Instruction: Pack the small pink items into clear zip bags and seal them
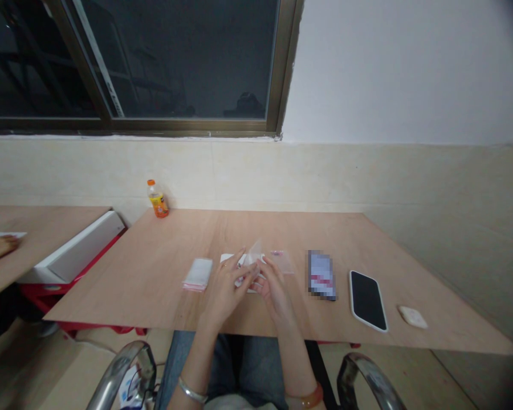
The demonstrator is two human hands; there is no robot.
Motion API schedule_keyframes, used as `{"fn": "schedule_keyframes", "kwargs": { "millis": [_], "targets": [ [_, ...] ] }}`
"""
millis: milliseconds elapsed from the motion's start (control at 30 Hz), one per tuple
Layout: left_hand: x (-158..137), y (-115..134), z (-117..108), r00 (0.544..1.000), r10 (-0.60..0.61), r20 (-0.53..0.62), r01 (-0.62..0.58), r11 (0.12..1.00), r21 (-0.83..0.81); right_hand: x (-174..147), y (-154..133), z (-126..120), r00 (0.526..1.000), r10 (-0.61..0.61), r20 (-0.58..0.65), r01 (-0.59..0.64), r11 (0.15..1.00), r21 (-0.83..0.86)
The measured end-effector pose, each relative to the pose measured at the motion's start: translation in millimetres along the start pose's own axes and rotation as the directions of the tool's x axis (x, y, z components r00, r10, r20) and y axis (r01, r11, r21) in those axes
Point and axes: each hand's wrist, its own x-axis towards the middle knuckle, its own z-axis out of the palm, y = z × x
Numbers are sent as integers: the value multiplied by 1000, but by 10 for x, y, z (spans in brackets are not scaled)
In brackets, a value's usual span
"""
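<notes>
Both hands meet above the middle of the wooden table (pixel 256 228). Between their fingertips is a small clear plastic bag (pixel 253 251), its pointed corner standing up. My left hand (pixel 228 279) has its fingers pressed together at the bag's lower edge. From the other side, my right hand (pixel 276 287) pinches the same bag. Partly hidden under the hands lies a white sheet (pixel 226 258). A stack of clear plastic bags (pixel 198 274) lies just left of my left hand. Beyond my right hand, a flat clear bag with a pink edge (pixel 285 263) rests on the table.
To the right lie a pixelated phone-like object (pixel 321 275), a white-edged phone with a dark screen (pixel 367 300) and a small white case (pixel 412 317). An orange-capped bottle (pixel 158 199) stands at the back left. Another person's hand (pixel 0 248) rests on the neighbouring table.
</notes>
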Motion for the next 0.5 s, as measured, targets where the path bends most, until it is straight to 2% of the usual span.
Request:
{"fn": "schedule_keyframes", "kwargs": {
  "millis": [100, 233, 367, 500],
  "targets": [
    [3, 50, -72, 998, -45, -35, 39, 987, -158, 17, -24, -29, 999, 29, 36, -33, 995, 92],
    [-2, 51, -138, 994, -99, -45, 82, 956, -281, 25, -47, -42, 996, 86, 10, -86, 993, 83],
    [-27, -28, -96, 994, -112, -19, 103, 959, -263, 31, -18, -56, 988, 155, 22, -155, 988, 5],
    [-36, -73, -26, 999, -20, 42, 26, 987, -161, 43, 27, -89, 992, 114, 51, -108, 989, -96]
  ]
}}
